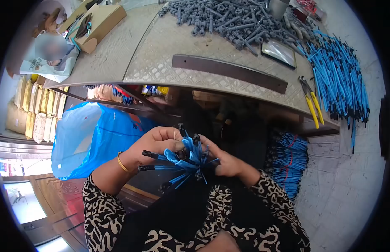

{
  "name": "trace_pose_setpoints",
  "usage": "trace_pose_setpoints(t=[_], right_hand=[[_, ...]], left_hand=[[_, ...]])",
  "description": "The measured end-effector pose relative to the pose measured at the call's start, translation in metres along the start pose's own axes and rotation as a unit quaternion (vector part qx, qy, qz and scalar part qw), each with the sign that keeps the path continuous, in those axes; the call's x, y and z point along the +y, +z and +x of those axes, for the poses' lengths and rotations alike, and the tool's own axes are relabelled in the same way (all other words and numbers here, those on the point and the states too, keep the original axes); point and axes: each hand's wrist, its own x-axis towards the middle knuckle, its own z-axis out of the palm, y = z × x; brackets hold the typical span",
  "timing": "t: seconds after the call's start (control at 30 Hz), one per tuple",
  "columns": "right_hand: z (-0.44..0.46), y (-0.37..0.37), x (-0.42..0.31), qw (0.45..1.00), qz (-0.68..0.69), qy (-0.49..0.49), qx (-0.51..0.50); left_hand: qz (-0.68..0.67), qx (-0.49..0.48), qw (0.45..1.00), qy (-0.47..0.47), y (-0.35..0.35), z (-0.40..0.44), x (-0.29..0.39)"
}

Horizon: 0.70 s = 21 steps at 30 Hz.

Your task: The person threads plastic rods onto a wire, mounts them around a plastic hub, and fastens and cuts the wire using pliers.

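Above my lap I hold a bundle of thin blue tubes with black ends [190, 157], its tips fanning out toward the camera. My left hand [151, 146] is closed on the bundle from the left, the thumb pressed over the looped blue pieces at its middle. From the right, my right hand [227, 163] wraps round the same bundle; some of its fingers are hidden behind the tubes. A fine thread or wire seems to stand up by my left fingers, too small to make out well.
A blue plastic bag [100, 132] stands open at left. The worktable carries grey plastic fittings [222, 19], a dark metal bar [228, 72], yellow-handled pliers [312, 105], a cardboard box [102, 27] and loose blue tubes [340, 75]. Red-tied blue bundles [289, 164] sit below right.
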Motion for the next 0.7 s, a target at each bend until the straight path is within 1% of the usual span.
trace_pose_setpoints(t=[0.07, 0.17, 0.2, 0.3, 0.33, 0.43, 0.47, 0.5, 0.57, 0.7], right_hand=[[0.001, 0.007, 0.008, 0.996, -0.022, 0.017, 0.08], [0.006, -0.002, 0.024, 0.995, -0.011, -0.067, 0.07], [0.002, 0.0, 0.015, 0.988, -0.092, -0.078, 0.093], [-0.007, 0.004, 0.012, 0.964, -0.251, -0.061, 0.064], [-0.01, 0.003, 0.019, 0.982, -0.165, -0.044, 0.079], [-0.006, -0.001, 0.013, 0.995, -0.067, -0.057, 0.054], [-0.009, -0.001, 0.008, 0.997, -0.048, -0.024, 0.06], [-0.011, 0.0, 0.007, 0.998, -0.033, 0.0, 0.058], [-0.015, -0.001, 0.014, 0.997, -0.055, -0.003, 0.062], [-0.016, 0.004, 0.01, 0.995, -0.05, -0.034, 0.08]], left_hand=[[-0.029, -0.02, 0.999, 0.007, 0.003, 0.007, 0.003], [0.01, -0.069, 0.998, 0.0, 0.015, 0.02, 0.007], [0.014, -0.077, 0.997, 0.005, 0.017, 0.024, 0.006], [0.037, -0.1, 0.994, -0.013, 0.024, 0.031, 0.002], [0.039, -0.111, 0.993, -0.024, 0.025, 0.033, 0.002], [0.032, -0.117, 0.993, -0.012, 0.039, 0.04, 0.009], [0.049, -0.123, 0.991, 0.002, 0.037, 0.044, 0.006], [0.053, -0.122, 0.991, -0.016, 0.037, 0.045, 0.007], [0.051, -0.15, 0.987, -0.029, 0.034, 0.047, 0.008], [0.017, -0.235, 0.971, -0.033, 0.029, 0.05, 0.004]])
